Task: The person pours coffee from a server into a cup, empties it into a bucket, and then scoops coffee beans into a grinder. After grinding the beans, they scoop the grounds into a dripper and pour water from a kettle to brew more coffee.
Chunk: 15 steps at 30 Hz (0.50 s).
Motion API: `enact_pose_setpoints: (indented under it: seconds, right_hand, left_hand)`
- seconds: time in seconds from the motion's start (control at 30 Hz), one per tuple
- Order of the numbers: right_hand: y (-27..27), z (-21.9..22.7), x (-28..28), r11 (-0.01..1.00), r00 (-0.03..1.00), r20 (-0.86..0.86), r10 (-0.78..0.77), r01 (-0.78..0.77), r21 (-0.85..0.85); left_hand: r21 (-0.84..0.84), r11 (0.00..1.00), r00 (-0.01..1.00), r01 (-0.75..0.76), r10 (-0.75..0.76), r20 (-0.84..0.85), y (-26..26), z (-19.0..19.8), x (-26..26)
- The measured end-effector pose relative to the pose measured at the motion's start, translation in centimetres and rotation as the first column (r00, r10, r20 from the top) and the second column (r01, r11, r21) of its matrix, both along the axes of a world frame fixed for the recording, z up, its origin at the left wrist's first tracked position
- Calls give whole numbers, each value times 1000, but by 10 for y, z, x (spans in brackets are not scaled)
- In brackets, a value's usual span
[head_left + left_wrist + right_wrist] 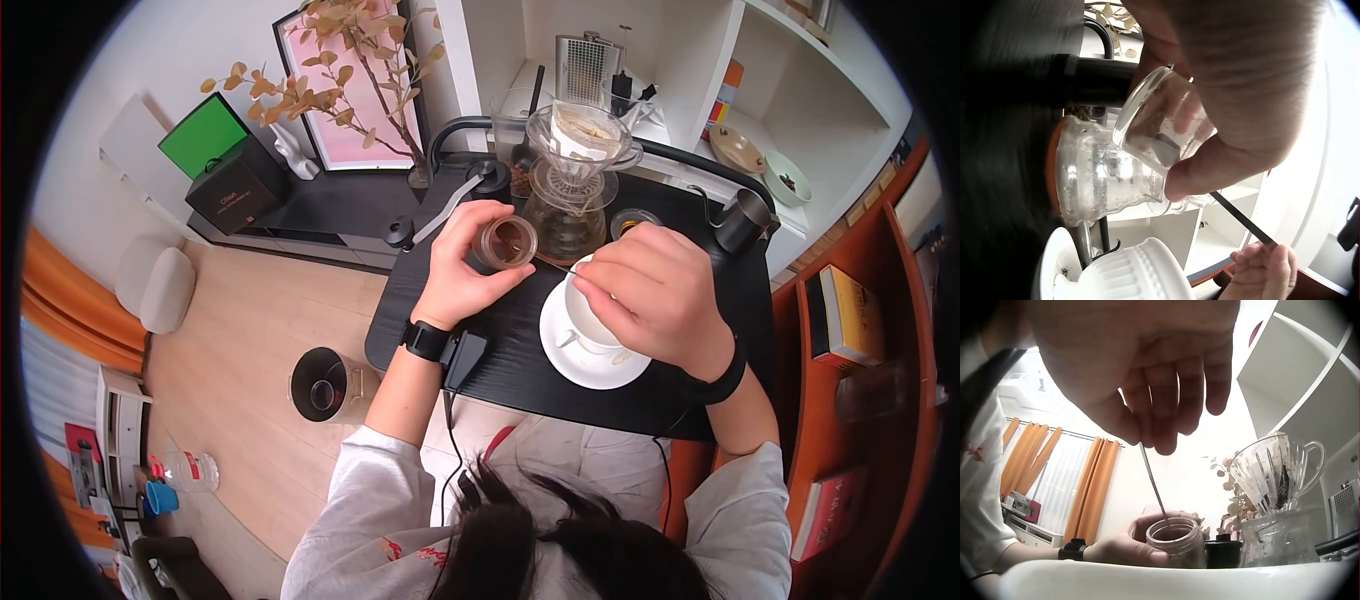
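Note:
My left hand (470, 270) grips a small glass jar (507, 242) of brown powder, tilted above the black table (520, 350). My right hand (655, 295) pinches the thin handle of a spoon (562, 265) whose end is inside the jar. The left wrist view shows the jar (1163, 122) held by thumb and fingers, with the spoon handle (1244, 220) running down to the right hand (1263, 272). In the right wrist view the spoon (1152, 481) dips into the jar (1175, 540). A white cup (582, 318) on a saucer (590, 362) sits under my right hand.
Behind the jar a glass dripper with a paper filter (585, 140) stands on a glass carafe (565, 225). A black gooseneck kettle (742, 220), a hand grinder (440, 208) and a small tin (633, 220) are on the table. A bin (322, 385) is on the floor.

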State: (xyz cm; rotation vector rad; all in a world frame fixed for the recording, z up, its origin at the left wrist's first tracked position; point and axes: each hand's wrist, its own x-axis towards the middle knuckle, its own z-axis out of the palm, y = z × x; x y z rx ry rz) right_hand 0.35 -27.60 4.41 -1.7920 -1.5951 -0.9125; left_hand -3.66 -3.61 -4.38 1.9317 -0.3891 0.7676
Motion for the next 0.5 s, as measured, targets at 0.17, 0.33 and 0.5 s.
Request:
enact_pose_setpoints:
  seconds: [0.17, 0.33, 0.5]
  right_hand:
    - [0, 1, -1, 1000, 1000, 22, -17, 17, -9]
    - [1, 0, 0, 1000, 1000, 22, -13, 13, -5]
    - [1, 0, -2, 1000, 999, 44, -21, 21, -13]
  left_hand:
    - [-62, 998, 1000, 16, -18, -17, -2, -1, 0]
    - [-71, 997, 1000, -7, 8, 15, -5, 2, 0]
    - [-50, 999, 1000, -5, 6, 19, -5, 3, 0]
